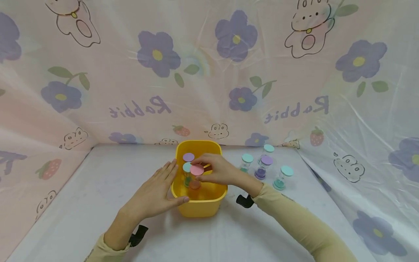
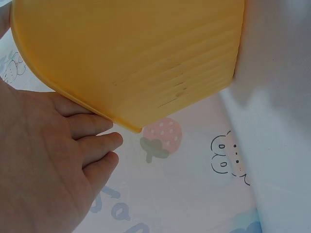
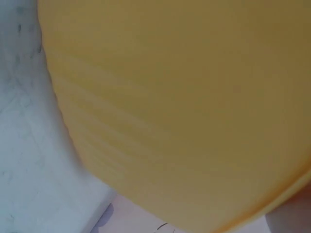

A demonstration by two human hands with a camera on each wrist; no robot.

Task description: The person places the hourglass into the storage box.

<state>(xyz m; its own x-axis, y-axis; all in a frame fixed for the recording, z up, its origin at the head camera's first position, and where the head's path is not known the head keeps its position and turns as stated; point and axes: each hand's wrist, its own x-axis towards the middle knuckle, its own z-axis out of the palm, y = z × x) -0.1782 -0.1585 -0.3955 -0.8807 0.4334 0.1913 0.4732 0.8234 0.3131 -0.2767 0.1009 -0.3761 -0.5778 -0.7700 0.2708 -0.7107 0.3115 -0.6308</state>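
Note:
In the head view, my right hand (image 1: 218, 170) reaches over a yellow plastic bin (image 1: 199, 209) and pinches a pink-capped sand timer (image 1: 197, 169) near its top, inside the bin. Beside that timer stand a mint-capped sand timer (image 1: 187, 167) and a purple-capped sand timer (image 1: 188, 157). My left hand (image 1: 152, 198) lies along the bin's left rim with fingers straight and thumb extended toward the front edge. The left wrist view has the fingertips (image 2: 104, 125) right at the bin's rim. Bin wall (image 3: 160, 97) fills most of the right wrist view.
Right of the bin, several sand timers stand on the white tabletop (image 1: 131, 163), among them a purple-capped one (image 1: 266, 160) and a mint-capped one (image 1: 286, 171). A patterned sheet (image 1: 196, 91) hangs behind and along both sides.

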